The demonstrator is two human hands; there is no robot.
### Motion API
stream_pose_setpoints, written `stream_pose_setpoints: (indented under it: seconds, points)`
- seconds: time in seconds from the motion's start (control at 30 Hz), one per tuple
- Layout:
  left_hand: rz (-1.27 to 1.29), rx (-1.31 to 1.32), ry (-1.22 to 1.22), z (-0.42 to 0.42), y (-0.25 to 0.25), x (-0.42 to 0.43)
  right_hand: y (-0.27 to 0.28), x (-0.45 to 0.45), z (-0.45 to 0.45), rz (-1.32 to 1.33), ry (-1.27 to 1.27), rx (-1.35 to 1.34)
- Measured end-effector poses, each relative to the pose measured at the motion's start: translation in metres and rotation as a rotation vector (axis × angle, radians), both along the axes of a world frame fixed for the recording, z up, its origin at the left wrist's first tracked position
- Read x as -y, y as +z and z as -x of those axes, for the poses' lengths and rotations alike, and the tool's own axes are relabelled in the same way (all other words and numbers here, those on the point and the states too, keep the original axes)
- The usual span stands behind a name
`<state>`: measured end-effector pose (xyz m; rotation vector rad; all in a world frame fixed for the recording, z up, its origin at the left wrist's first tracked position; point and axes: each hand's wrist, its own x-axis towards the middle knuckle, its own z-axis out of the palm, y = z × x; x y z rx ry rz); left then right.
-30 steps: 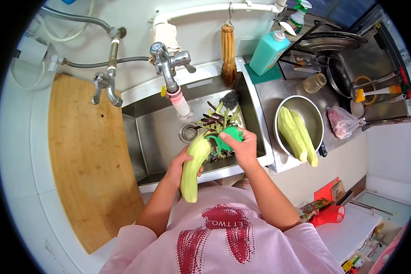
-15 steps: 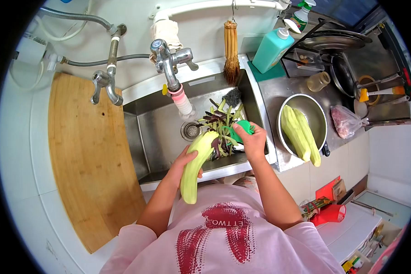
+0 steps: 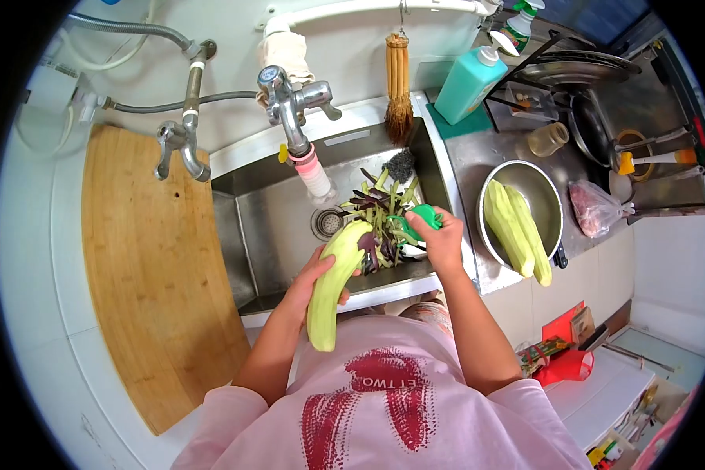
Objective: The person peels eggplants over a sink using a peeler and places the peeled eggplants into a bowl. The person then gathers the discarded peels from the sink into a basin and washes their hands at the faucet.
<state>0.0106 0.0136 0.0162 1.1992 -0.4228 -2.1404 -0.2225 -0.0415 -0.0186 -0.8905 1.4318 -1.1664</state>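
My left hand (image 3: 312, 280) is closed round a mostly peeled eggplant (image 3: 333, 286), pale green, with a patch of dark purple skin at its upper right end. It slants over the sink's front edge, its lower end close to my shirt. In my right hand (image 3: 442, 239) is a green-handled peeler (image 3: 424, 216), held a little to the right of the eggplant; its blade is hard to make out. Below both hands, purple and green peelings (image 3: 380, 205) lie heaped in the metal sink (image 3: 270, 227).
Two peeled eggplants (image 3: 511, 223) lean in a steel bowl (image 3: 558, 205) on the right counter. A faucet (image 3: 290, 110) reaches over the sink. A wooden board (image 3: 157, 274) lies at left. A brush (image 3: 397, 86) hangs behind, near a turquoise pump bottle (image 3: 468, 84).
My right hand with the peeler has shifted slightly to the right, away from the eggplant. The eggplant has turned or tilted a little in my left hand.
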Motion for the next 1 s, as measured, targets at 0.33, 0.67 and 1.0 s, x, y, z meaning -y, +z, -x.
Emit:
stream_pose_setpoints:
  seconds: [0.33,0.67,1.0]
  points:
    - [-0.395,0.095,0.016,0.011,-0.036,0.008,-0.017,-0.006,-0.001,0.163,0.171,-0.738]
    - [-0.022,-0.039,-0.178,0.017,-0.035,0.017,-0.012,0.004,0.007,-0.056,0.101,-0.414]
    - [-0.038,0.116,-0.128,0.033,-0.016,0.018,0.000,0.004,-0.008,-0.064,0.263,-0.058]
